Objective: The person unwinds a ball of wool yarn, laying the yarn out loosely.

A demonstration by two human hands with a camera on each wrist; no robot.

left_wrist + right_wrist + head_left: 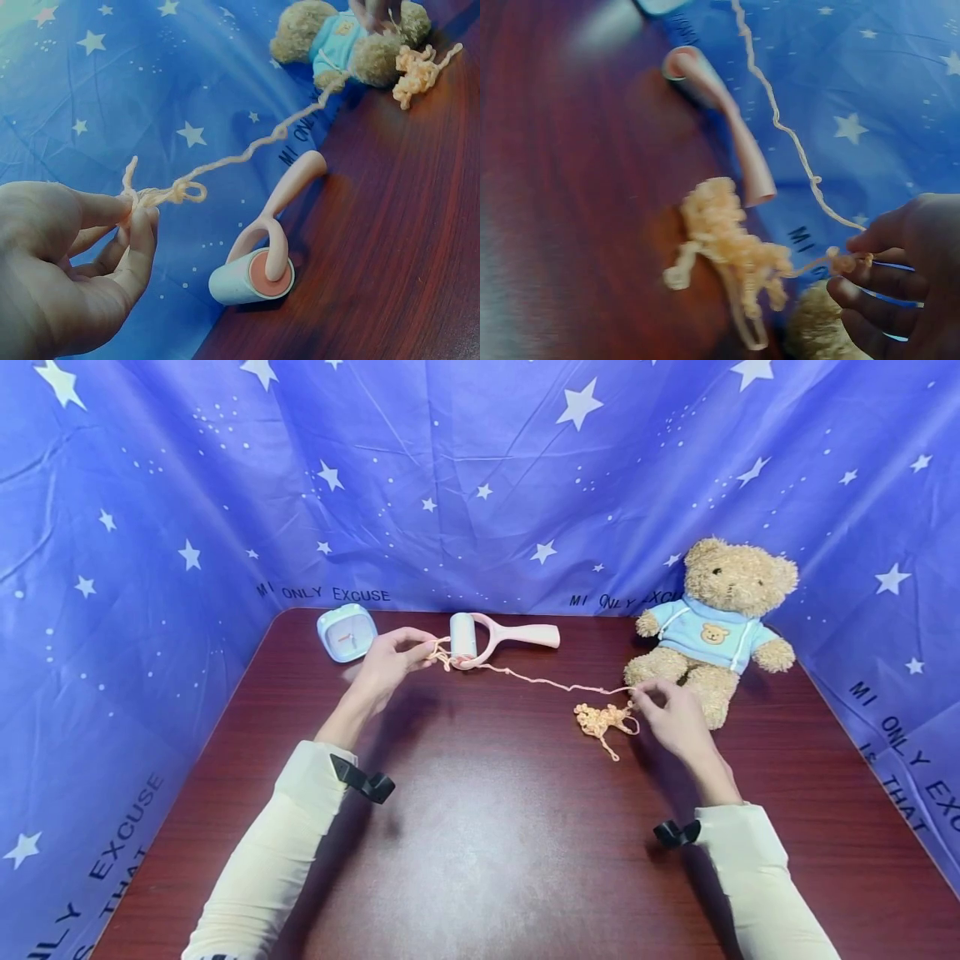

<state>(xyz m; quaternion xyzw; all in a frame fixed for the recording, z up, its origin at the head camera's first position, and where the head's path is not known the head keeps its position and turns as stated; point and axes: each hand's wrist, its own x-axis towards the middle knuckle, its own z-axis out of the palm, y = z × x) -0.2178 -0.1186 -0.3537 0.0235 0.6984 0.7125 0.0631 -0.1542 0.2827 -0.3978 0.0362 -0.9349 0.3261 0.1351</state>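
Note:
A length of peach yarn stretches between both hands above the table. My left hand pinches one end of it between thumb and fingertips, where a small looped bunch sticks out in the left wrist view. At the other end my right hand grips the yarn with thumb and fingers. From that hand hangs a bumpy crocheted piece of the same peach colour, blurred in the right wrist view, with loose loops trailing below it.
Behind the yarn lies a lint roller with a pink handle. A pale blue alarm clock stands beside my left hand. At the back right sits a teddy bear in a blue sweater. A starry blue cloth surrounds the dark wooden table.

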